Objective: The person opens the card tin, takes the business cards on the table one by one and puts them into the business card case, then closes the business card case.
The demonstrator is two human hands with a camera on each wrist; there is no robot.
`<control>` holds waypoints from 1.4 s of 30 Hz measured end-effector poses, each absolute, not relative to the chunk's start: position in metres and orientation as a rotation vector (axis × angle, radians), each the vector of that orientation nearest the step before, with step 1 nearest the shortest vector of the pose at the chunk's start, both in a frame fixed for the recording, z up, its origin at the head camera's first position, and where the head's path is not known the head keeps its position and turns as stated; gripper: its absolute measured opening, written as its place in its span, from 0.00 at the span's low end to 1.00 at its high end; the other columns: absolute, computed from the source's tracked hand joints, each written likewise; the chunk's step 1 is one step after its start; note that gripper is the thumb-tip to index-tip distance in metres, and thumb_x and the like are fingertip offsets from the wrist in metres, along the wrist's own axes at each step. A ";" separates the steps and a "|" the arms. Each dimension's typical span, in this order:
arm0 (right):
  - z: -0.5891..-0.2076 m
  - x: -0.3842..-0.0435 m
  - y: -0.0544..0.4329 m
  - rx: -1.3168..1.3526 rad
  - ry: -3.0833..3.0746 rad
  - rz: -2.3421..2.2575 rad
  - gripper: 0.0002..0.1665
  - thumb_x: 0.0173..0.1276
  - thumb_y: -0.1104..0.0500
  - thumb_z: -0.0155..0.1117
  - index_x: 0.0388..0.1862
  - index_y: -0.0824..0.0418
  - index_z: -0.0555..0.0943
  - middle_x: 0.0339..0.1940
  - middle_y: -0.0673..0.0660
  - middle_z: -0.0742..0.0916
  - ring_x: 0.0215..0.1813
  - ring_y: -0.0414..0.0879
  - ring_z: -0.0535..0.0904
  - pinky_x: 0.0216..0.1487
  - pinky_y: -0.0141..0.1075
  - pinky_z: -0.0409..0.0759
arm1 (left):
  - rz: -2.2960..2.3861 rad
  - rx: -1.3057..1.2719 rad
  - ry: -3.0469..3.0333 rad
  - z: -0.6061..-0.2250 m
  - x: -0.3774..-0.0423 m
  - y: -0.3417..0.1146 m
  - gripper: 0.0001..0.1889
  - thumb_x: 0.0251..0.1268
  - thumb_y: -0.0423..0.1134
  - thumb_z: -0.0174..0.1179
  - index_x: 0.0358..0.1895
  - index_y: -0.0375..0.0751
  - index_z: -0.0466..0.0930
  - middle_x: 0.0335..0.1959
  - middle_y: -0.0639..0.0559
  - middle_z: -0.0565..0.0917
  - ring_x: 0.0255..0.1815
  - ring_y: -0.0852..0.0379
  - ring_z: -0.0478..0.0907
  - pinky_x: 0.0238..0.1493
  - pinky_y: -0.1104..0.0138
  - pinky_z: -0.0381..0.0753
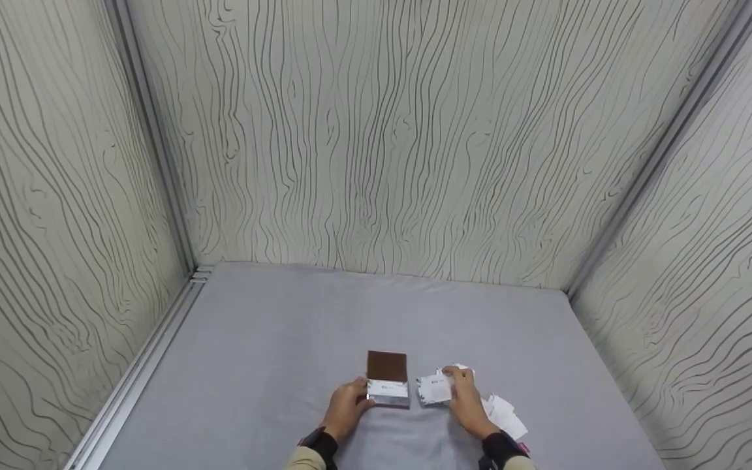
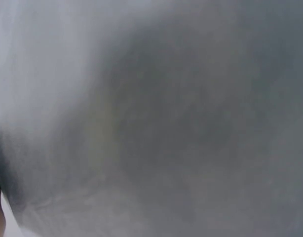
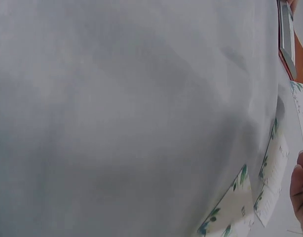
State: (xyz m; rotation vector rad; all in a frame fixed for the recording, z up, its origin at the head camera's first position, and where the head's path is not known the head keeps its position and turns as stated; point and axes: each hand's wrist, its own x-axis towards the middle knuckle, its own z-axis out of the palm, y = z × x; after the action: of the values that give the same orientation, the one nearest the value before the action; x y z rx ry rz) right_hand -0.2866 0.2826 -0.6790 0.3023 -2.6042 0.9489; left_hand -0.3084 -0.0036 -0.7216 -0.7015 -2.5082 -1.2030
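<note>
A brown business card case (image 1: 387, 365) stands with its lid flipped open in the head view, a white printed card (image 1: 388, 388) lying in its silvery tray. My left hand (image 1: 346, 406) grips the case by its left side, thumb at the near corner. To the right of it, my right hand (image 1: 467, 399) pinches a white business card (image 1: 433, 390) with leafy corners by its right edge; its left edge is a short gap from the case. The right wrist view catches this card (image 3: 301, 106) and the case (image 3: 288, 42) at its right border.
Loose white cards (image 1: 508, 418) lie on the grey cloth (image 1: 271, 339) beside and under my right forearm. More cards (image 3: 234, 210) with leafy prints show in the right wrist view. Wood-patterned walls (image 1: 363, 143) enclose the table. Mostly blurred grey fills the left wrist view.
</note>
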 end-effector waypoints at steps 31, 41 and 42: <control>-0.682 -0.293 0.244 0.372 -2.505 0.962 0.25 0.57 0.82 0.55 0.53 0.67 0.75 0.46 0.63 0.79 0.49 0.61 0.79 0.52 0.55 0.79 | -1.206 -0.676 -2.517 -0.720 -0.306 -0.002 0.11 0.54 0.31 0.70 0.41 0.32 0.87 0.52 0.36 0.84 0.57 0.42 0.80 0.60 0.51 0.77; -0.686 -0.298 0.225 0.411 -2.504 0.973 0.22 0.59 0.81 0.57 0.52 0.68 0.76 0.46 0.62 0.80 0.50 0.60 0.79 0.52 0.54 0.79 | -1.202 -0.694 -2.518 -0.720 -0.307 -0.004 0.11 0.55 0.32 0.70 0.41 0.32 0.87 0.52 0.36 0.83 0.57 0.41 0.80 0.60 0.51 0.77; -0.686 -0.299 0.224 0.411 -2.510 0.975 0.22 0.59 0.80 0.57 0.52 0.67 0.76 0.46 0.61 0.79 0.49 0.59 0.79 0.52 0.53 0.79 | -1.193 -0.699 -2.514 -0.720 -0.307 -0.004 0.11 0.54 0.32 0.70 0.41 0.32 0.87 0.52 0.36 0.84 0.57 0.41 0.80 0.59 0.51 0.77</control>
State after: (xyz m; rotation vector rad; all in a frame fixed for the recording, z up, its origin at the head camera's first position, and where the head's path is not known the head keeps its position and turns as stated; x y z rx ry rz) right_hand -0.2988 0.2240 -0.6861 0.4110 -2.5100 0.9747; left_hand -0.3072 -0.0045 -0.7203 -0.6991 -2.5144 -1.1935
